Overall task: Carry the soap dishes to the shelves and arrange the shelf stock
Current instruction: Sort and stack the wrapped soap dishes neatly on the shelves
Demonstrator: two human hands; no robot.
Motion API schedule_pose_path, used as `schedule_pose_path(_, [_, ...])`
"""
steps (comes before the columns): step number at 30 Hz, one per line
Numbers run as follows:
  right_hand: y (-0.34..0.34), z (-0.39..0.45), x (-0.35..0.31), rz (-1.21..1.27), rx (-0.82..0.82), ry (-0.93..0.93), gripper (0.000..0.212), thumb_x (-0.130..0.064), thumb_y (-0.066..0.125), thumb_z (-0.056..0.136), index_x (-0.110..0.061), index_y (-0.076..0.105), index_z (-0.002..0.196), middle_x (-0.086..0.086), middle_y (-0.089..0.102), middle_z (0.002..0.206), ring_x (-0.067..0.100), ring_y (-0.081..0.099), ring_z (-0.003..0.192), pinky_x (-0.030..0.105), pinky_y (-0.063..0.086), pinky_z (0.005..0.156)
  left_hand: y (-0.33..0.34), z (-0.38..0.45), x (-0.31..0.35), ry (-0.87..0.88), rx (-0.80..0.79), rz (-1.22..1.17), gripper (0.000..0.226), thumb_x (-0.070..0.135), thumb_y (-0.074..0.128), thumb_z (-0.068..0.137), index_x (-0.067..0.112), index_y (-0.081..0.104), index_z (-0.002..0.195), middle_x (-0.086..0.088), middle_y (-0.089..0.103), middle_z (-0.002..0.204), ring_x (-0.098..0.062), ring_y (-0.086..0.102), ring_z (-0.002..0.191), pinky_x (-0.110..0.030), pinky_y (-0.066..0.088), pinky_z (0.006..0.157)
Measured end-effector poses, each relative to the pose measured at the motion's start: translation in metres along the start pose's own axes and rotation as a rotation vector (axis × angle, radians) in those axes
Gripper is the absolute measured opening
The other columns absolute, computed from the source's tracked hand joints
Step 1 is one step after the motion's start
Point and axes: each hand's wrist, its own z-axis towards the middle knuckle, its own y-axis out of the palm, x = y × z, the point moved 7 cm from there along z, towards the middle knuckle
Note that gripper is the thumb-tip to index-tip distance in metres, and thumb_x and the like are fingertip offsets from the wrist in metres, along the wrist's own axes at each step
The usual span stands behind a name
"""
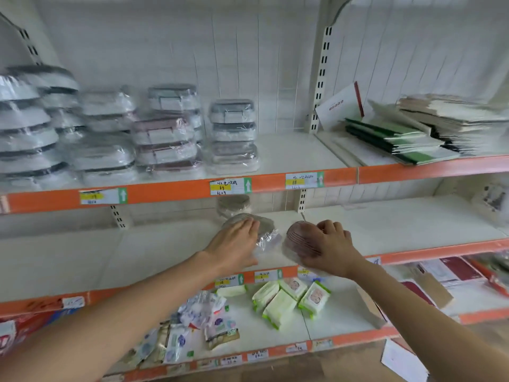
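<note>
Shelving unit point(176, 186) w/ orange front rails fills the whole frame, white back panel behind. Top shelf, upper left: stacks of wrapped containers point(165, 133), several cols, blurred toward the left edge. Upper right, same level: pile of green and white folders point(399, 139) plus a taller paper stack point(451, 119) behind it. Price tags point(230, 186) along the rails, handwriting too small to read.

Middle shelf point(82, 257), centre of frame: mostly bare white board. Two soap dishes sit on it near the front edge, side by side, a small gap btwn them. Grey soap dish point(265, 226) in clear plastic wrap, centre; left hand point(237, 241) lies flat on top of it, fingers straight, pressing not grasping. Pink soap dish point(300, 241), ribbed, tilted up on edge, just right of centre; right hand point(330, 248) grasps it, fingers curled over its right side. Another grey round item point(234, 205) sits further back on the same shelf, partly hidden by the rail above.

Lower shelf, bottom centre: green-white wipe packs point(283, 297) lying loose, and left of them a heap of small sachets point(201, 326).
</note>
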Motion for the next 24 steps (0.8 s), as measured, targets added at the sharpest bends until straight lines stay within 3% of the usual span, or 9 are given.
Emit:
schedule_pose_path(6, [-0.110,-0.010,-0.039,0.030,0.114,-0.084,0.100,-0.072,0.025,0.044,-0.044,0.035,0.140,0.004,0.040,0.123,0.026,0.035,0.116,0.035,0.029,0.096,-0.104,-0.034,-0.020,-0.032,0.133,-0.027,0.082,0.047,0.056,0.092,0.000,0.021,0.147,-0.014,0.029,0.153,-0.024,0.026,0.142,-0.028,0.014,0.115])
schedule_pose_path(10, [-0.156,0.008,-0.063,0.019,0.176,-0.152,0.106,-0.072,0.029,0.045,-0.030,0.035,0.141,0.002,0.040,0.130,0.025,0.035,0.120,0.037,0.028,0.098,-0.153,-0.038,-0.034,-0.063,0.225,-0.023,0.082,0.042,0.057,0.092,0.001,0.016,0.149,-0.013,0.026,0.154,-0.023,0.024,0.142,-0.027,0.012,0.116])
schedule_pose_path(13, [-0.171,0.027,-0.070,0.066,0.164,-0.168,0.109,-0.071,0.051,0.052,-0.017,0.027,0.144,0.001,0.037,0.141,0.023,0.032,0.129,0.039,0.024,0.105,-0.169,-0.034,-0.046,-0.099,0.245,0.008,0.087,0.046,0.058,0.091,0.000,0.013,0.150,-0.013,0.024,0.155,-0.023,0.021,0.144,-0.027,0.011,0.116])
schedule_pose_path(16, [-0.173,0.054,-0.074,0.081,0.131,-0.199,0.102,-0.047,0.075,0.067,-0.014,0.020,0.146,0.001,0.035,0.144,0.022,0.029,0.132,0.037,0.020,0.107,-0.175,-0.028,-0.058,-0.133,0.221,0.043,0.090,0.047,0.056,0.092,0.001,0.007,0.151,-0.012,0.016,0.158,-0.023,0.015,0.146,-0.029,0.006,0.117])
schedule_pose_path(21, [-0.181,0.105,-0.080,0.094,0.119,-0.248,0.098,-0.044,0.076,0.070,-0.013,0.021,0.145,0.002,0.036,0.143,0.022,0.030,0.132,0.036,0.020,0.107,-0.189,-0.014,-0.081,-0.186,0.228,0.086,0.084,0.041,0.052,0.094,0.002,0.004,0.152,-0.011,0.014,0.159,-0.022,0.014,0.145,-0.029,0.008,0.118])
schedule_pose_path(24, [-0.189,0.132,-0.089,0.119,0.116,-0.266,0.088,-0.046,0.074,0.073,-0.013,0.028,0.141,0.004,0.039,0.141,0.023,0.032,0.130,0.037,0.023,0.104,-0.206,-0.011,-0.096,-0.243,0.255,0.079,0.084,0.040,0.051,0.096,0.004,0.001,0.152,-0.010,0.007,0.160,-0.020,0.007,0.147,-0.027,0.001,0.117])
